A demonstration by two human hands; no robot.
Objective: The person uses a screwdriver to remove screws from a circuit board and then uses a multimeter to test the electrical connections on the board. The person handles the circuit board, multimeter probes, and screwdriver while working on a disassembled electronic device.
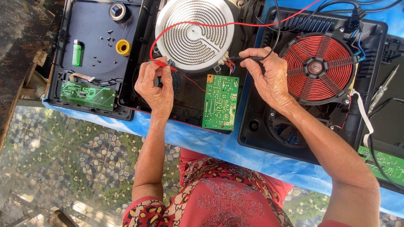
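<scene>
My left hand (155, 86) pinches a red test probe (162, 64) whose red wire loops up over a round white heating element (194, 33). My right hand (268, 75) grips a black test probe (248, 58), its tip pointing at the terminals on the element's lower right edge (229, 63). A green circuit board (220, 102) lies just below, between both hands, inside an opened black cooker case (185, 113).
A second opened cooker with a red copper coil (322, 67) sits to the right. On a black lid at left lie a green lighter (76, 52), a yellow tape roll (123, 47), loose screws and a green board (87, 94). A screwdriver (383, 88) rests far right. The blue table edge (219, 145) runs below.
</scene>
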